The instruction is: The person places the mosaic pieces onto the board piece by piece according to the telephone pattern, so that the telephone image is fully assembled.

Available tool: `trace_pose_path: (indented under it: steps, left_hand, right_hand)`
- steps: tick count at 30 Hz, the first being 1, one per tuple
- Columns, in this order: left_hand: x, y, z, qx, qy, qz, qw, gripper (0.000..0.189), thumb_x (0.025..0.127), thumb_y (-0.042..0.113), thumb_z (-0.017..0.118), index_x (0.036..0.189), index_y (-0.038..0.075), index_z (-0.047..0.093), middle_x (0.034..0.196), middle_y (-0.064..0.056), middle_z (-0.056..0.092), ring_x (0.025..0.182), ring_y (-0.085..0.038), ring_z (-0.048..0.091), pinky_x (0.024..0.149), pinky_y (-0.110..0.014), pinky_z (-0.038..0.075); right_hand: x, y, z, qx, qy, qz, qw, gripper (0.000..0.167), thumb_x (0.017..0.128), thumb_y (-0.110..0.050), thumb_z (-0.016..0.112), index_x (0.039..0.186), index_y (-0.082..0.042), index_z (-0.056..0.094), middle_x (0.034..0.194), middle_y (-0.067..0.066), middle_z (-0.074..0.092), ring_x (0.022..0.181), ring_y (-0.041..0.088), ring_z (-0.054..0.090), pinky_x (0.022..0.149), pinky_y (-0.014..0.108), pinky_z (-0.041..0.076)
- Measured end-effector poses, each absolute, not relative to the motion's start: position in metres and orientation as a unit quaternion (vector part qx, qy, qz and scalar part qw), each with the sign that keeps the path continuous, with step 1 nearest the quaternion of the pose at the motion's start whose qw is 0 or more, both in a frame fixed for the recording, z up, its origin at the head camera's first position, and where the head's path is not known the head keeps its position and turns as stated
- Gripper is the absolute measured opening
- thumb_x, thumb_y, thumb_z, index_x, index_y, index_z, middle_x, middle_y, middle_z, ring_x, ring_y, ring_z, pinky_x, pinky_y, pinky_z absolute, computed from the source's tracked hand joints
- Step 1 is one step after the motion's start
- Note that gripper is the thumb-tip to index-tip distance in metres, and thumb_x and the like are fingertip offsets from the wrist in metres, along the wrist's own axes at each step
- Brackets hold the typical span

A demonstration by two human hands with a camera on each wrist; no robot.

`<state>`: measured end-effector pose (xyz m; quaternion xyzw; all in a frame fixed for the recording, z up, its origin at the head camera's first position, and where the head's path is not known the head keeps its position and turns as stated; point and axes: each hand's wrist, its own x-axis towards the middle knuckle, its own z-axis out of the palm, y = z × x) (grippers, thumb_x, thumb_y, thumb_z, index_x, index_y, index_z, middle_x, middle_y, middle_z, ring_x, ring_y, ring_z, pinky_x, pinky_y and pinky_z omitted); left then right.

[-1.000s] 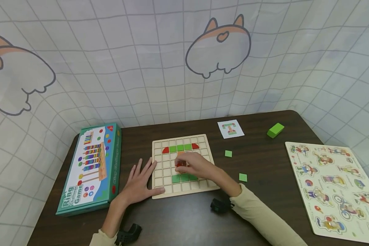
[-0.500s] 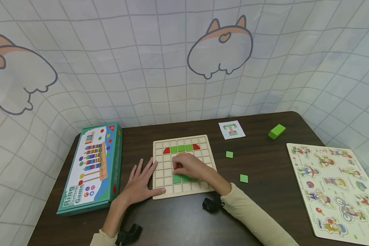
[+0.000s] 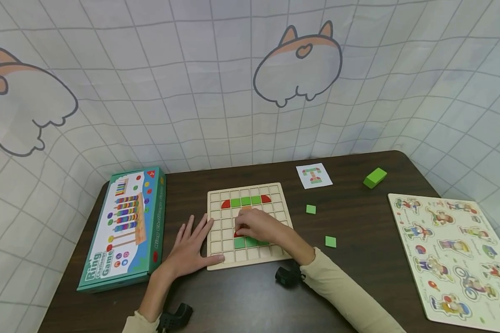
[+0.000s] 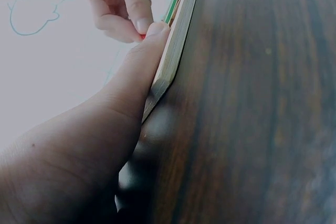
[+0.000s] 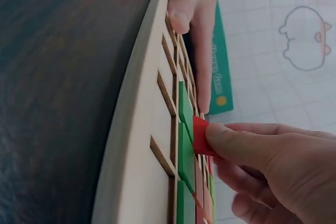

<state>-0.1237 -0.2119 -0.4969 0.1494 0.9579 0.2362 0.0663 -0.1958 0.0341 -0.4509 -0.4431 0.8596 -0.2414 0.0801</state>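
Note:
A wooden grid board lies on the table. My right hand pinches a red tile between thumb and fingers, low over the cells just behind the left end of a green tile row. The tile is tilted, its lower edge right at the green tiles in the right wrist view. My left hand rests on the board's left edge with fingers spread, thumb on the near left corner. Farther back, a row holds green tiles between two red quarter-round tiles. An orange tile is partly hidden by my right hand.
Two loose green tiles lie right of the board. Behind them are a pattern card and a green block. A boxed ring game stands at left, a picture puzzle board at right. Patterned curtain hangs behind.
My right hand has moved a little left, bringing the red tile to the left end of the near green row. The left hand stays on the board's edge.

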Motion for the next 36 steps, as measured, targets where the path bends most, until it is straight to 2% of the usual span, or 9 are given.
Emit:
trace_pose_path:
  steps: [7,12,15,20,25,29,33,36]
  left_hand:
    - [-0.124,-0.211,-0.495,0.152,0.958,0.236,0.063,0.101,0.079,0.065,0.066,0.157,0.022,0.018,0.165,-0.005,0.011,0.151,-0.041,-0.001,0.118,-0.062,0.000]
    - [-0.123,-0.208,-0.494,0.148,0.958,0.237,0.066,0.103,0.078,0.066,0.066,0.157,0.022,0.017,0.165,-0.006,0.011,0.151,-0.041,-0.001,0.118,-0.063,0.000]
    - [-0.123,-0.207,-0.495,0.148,0.958,0.238,0.069,0.103,0.078,0.067,0.066,0.157,0.022,0.018,0.165,-0.006,0.012,0.151,-0.042,-0.001,0.118,-0.063,0.000]
    - [-0.122,-0.209,-0.495,0.146,0.957,0.241,0.064,0.104,0.077,0.066,0.067,0.157,0.022,0.019,0.165,-0.006,0.013,0.151,-0.042,0.000,0.118,-0.063,0.000]
    - [-0.122,-0.210,-0.496,0.148,0.957,0.241,0.064,0.103,0.077,0.066,0.067,0.157,0.021,0.019,0.165,-0.006,0.013,0.151,-0.042,0.000,0.118,-0.063,0.000]
    - [-0.123,-0.210,-0.497,0.148,0.957,0.242,0.066,0.103,0.077,0.067,0.067,0.157,0.022,0.018,0.165,-0.005,0.012,0.151,-0.042,-0.001,0.118,-0.063,0.000]
    - [-0.124,-0.211,-0.497,0.146,0.957,0.240,0.066,0.103,0.077,0.067,0.066,0.157,0.023,0.017,0.165,-0.005,0.011,0.151,-0.041,-0.001,0.118,-0.062,-0.001]
    - [-0.123,-0.211,-0.496,0.143,0.956,0.246,0.069,0.103,0.078,0.066,0.066,0.157,0.023,0.017,0.165,-0.005,0.010,0.151,-0.041,-0.002,0.118,-0.062,-0.002]
  right_hand:
    - [-0.191,0.033,-0.454,-0.458,0.878,-0.137,0.007,0.012,0.092,-0.019,0.066,0.092,-0.018,0.078,0.083,-0.003,0.058,0.077,0.009,0.047,0.067,0.019,0.043]
    - [-0.187,0.052,-0.444,-0.471,0.869,-0.151,-0.007,0.019,0.093,-0.013,0.064,0.107,-0.016,0.076,0.086,-0.001,0.061,0.076,0.009,0.048,0.066,0.017,0.042]
    - [-0.184,0.080,-0.435,-0.446,0.875,-0.187,-0.007,0.025,0.091,-0.013,0.067,0.115,-0.012,0.073,0.092,0.000,0.065,0.078,0.009,0.052,0.068,0.019,0.046]
    - [-0.173,0.144,-0.426,-0.386,0.904,-0.185,-0.012,0.035,0.088,-0.020,0.071,0.121,-0.009,0.069,0.102,0.004,0.068,0.088,0.014,0.060,0.074,0.029,0.054]
    - [-0.157,0.208,-0.429,-0.317,0.934,-0.162,0.028,0.048,0.083,-0.026,0.075,0.127,-0.008,0.065,0.109,0.007,0.064,0.094,0.019,0.061,0.074,0.034,0.053]
    - [-0.149,0.238,-0.431,-0.316,0.936,-0.140,0.066,0.043,0.081,-0.027,0.077,0.120,-0.009,0.069,0.109,0.004,0.063,0.094,0.019,0.061,0.072,0.032,0.053]
    - [-0.146,0.246,-0.433,-0.339,0.929,-0.132,0.069,0.022,0.080,-0.025,0.078,0.099,-0.015,0.075,0.103,-0.001,0.063,0.090,0.015,0.061,0.070,0.029,0.054]
    - [-0.148,0.244,-0.434,-0.353,0.924,-0.132,0.066,0.006,0.080,-0.022,0.078,0.084,-0.021,0.075,0.097,-0.003,0.063,0.082,0.011,0.059,0.065,0.026,0.051]
